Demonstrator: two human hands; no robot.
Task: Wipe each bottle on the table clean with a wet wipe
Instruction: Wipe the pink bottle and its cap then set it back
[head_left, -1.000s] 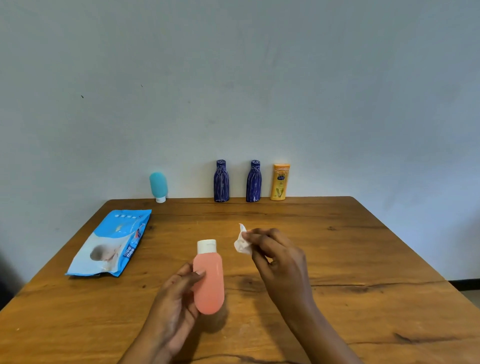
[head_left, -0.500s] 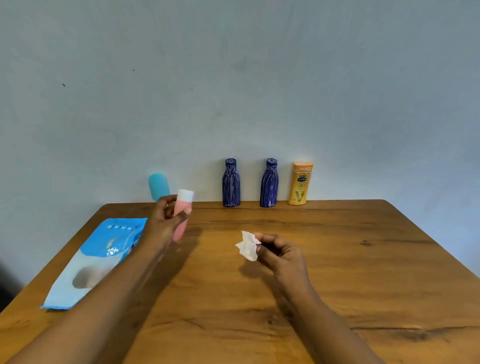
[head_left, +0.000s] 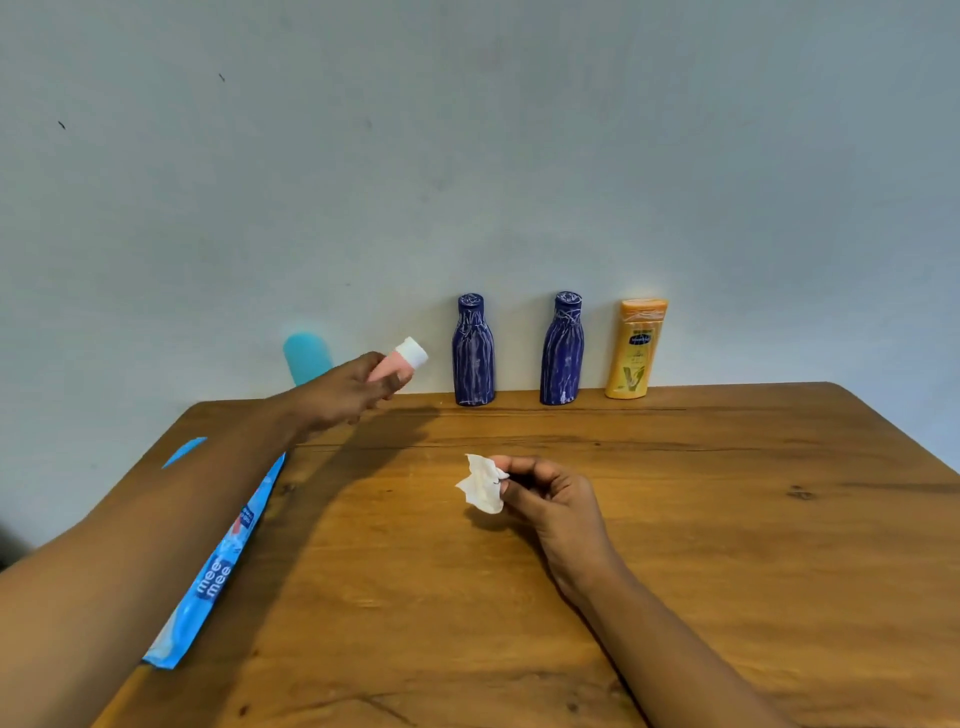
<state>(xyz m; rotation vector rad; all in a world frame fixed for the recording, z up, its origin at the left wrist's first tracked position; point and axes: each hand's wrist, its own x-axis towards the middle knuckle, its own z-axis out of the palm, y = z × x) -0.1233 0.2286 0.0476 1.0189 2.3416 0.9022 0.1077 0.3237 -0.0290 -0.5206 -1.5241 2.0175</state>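
Table (head_left: 727, 519) — left hand (head_left: 348, 391) grips pink bottle (head_left: 399, 361) — right hand (head_left: 556, 499), seemingly, wipe (head_left: 482, 486).

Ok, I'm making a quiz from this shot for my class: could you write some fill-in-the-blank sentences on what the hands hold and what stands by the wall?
The left hand grips a pink plastic bottle whose cap is ____.
The crumpled white wet wipe is pinched by the fingers of the ____ hand.
By the wall, left of the orange-yellow lotion bottle, stand ____ dark blue bottles.
The blue wet-wipe pack lies partly under the ____ forearm.
Missing words: white; right; two; left.
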